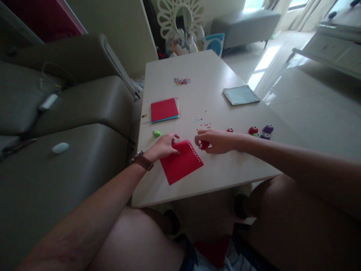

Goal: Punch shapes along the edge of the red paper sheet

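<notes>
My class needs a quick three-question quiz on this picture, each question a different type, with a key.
1. Multiple choice: what do the fingers of the right hand hold?
A) the paper stack
B) a red punch
C) a wristwatch
2. True or false: the left hand touches a red sheet that has a row of holes along one edge.
3. Fill in: the loose punch lying nearest the left hand is coloured ____.

Key: 1 B; 2 true; 3 green.

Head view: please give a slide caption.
Left hand on a rectangular, edge-punched red paper sheet; right hand holding a rounded red punch.
</notes>
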`<state>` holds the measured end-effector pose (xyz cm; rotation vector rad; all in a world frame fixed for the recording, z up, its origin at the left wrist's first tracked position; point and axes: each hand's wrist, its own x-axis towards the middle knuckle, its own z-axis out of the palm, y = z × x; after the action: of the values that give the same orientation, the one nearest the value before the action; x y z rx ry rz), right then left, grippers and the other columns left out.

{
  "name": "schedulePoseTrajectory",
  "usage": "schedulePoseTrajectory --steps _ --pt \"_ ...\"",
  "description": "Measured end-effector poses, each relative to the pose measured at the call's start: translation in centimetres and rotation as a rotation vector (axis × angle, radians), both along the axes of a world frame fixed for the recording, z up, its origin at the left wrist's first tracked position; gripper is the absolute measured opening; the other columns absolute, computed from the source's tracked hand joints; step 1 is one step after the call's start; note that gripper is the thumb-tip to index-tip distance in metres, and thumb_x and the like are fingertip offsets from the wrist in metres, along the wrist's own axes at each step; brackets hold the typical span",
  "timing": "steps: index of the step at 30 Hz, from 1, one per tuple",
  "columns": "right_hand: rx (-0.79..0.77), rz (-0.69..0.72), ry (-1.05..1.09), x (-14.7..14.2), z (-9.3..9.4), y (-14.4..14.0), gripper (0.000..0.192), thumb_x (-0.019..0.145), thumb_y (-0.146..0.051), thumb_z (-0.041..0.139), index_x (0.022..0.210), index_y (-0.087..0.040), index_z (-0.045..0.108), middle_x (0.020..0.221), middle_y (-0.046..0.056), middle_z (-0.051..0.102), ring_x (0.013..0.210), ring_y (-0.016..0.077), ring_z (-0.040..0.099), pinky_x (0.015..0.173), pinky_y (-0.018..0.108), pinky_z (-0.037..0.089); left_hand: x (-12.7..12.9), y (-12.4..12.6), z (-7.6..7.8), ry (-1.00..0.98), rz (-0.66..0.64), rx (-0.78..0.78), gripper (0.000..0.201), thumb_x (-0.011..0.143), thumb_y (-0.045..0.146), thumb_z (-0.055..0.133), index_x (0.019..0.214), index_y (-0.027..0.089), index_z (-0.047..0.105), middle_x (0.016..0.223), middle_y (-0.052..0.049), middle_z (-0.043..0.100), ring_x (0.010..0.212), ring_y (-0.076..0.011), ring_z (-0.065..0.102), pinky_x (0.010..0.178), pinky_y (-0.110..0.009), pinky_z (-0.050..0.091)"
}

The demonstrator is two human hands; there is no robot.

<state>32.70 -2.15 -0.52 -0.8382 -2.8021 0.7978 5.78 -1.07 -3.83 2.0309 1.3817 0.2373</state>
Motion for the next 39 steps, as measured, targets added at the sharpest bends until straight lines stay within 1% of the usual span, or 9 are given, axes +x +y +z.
schedulePoseTrajectory --steps 3,5,8,10,12,18,23,29,39 --pt "-0.02 0.005 -0.016 0.2 -0.3 0.1 0.026 0.072 -0.004 0.056 0.092 -0.02 0.053 0.09 0.003 0.052 0.075 0.015 0.048 0.068 0.028 0.035 0.0 0.0 -0.2 -0.06 0.003 0.045 0.065 0.055 0.018 0.088 0.115 0.015 0.062 0.098 -0.007 0.067 0.088 -0.0234 0.065 0.076 -0.034 0.052" --pt "-0.042 0.016 -0.02 0.2 -0.4 0.1 0.026 0.071 -0.004 0.056 0.09 -0.021 0.049 0.089 0.003 0.053 0.076 0.0155 0.048 0.068 0.028 0.035 -0.1 0.0 -0.4 -0.139 -0.007 0.007 0.064 0.057 0.015 0.084 0.116 0.016 0.06 0.104 -0.008 0.069 0.091 -0.0233 0.066 0.077 -0.033 0.054" --pt "-0.045 0.028 -0.008 0.3 -0.5 0.1 0.027 0.071 -0.004 0.056 0.086 -0.022 0.043 0.087 0.002 0.053 0.076 0.0159 0.048 0.069 0.028 0.036 -0.2 0.1 -0.7 -0.256 -0.028 -0.085 0.047 0.068 0.011 0.071 0.113 0.019 0.059 0.105 -0.007 0.072 0.09 -0.0219 0.069 0.074 -0.031 0.055" --pt "-0.031 0.02 -0.003 0.3 -0.6 0.1 0.028 0.07 -0.004 0.056 0.085 -0.022 0.041 0.085 0.002 0.053 0.076 0.0159 0.047 0.068 0.028 0.035 -0.2 0.2 -0.9 -0.27 -0.02 -0.07 0.035 0.074 0.01 0.062 0.107 0.019 0.059 0.105 -0.007 0.073 0.091 -0.0215 0.07 0.076 -0.031 0.055" --pt "-0.016 0.0 -0.003 0.4 -0.7 0.2 0.029 0.069 -0.004 0.056 0.084 -0.022 0.04 0.085 0.002 0.052 0.076 0.0157 0.047 0.068 0.028 0.034 -0.3 0.3 -1.0 -0.246 -0.006 -0.025 0.03 0.077 0.01 0.058 0.105 0.02 0.06 0.104 -0.007 0.073 0.092 -0.0217 0.07 0.078 -0.032 0.055" --pt "-0.038 -0.025 -0.003 0.3 -0.8 0.3 0.027 0.069 -0.006 0.057 0.082 -0.023 0.04 0.084 0.001 0.055 0.073 0.0146 0.046 0.065 0.028 0.033 -0.1 0.3 -0.8 -0.27 -0.008 -0.009 0.03 0.077 0.009 0.054 0.105 0.02 0.058 0.103 -0.007 0.071 0.092 -0.0224 0.068 0.078 -0.033 0.055" --pt "-0.04 -0.011 0.014 0.0 -1.0 0.3 0.024 0.071 -0.008 0.06 0.081 -0.022 0.043 0.083 0.001 0.055 0.074 0.0146 0.047 0.066 0.027 0.035 0.3 0.1 -0.5 -0.309 0.008 -0.047 0.033 0.075 0.007 0.053 0.106 0.019 0.054 0.104 -0.008 0.071 0.093 -0.0222 0.068 0.078 -0.033 0.055" --pt "-0.076 0.046 0.067 -0.2 -1.3 0.2 0.021 0.073 -0.007 0.059 0.082 -0.021 0.045 0.087 0.003 0.058 0.077 0.0152 0.05 0.069 0.028 0.038 0.2 0.2 -0.9 -0.354 0.006 -0.064 0.032 0.076 0.007 0.054 0.105 0.02 0.052 0.102 -0.007 0.07 0.089 -0.0211 0.069 0.073 -0.031 0.056" --pt "-0.099 0.031 0.075 -0.3 -1.3 0.2 0.02 0.074 -0.009 0.061 0.08 -0.021 0.047 0.085 0.001 0.058 0.075 0.0144 0.051 0.069 0.027 0.038 0.2 0.3 -1.0 -0.353 0.029 -0.077 0.035 0.076 0.007 0.055 0.108 0.02 0.052 0.104 -0.007 0.07 0.089 -0.0201 0.068 0.072 -0.029 0.056"
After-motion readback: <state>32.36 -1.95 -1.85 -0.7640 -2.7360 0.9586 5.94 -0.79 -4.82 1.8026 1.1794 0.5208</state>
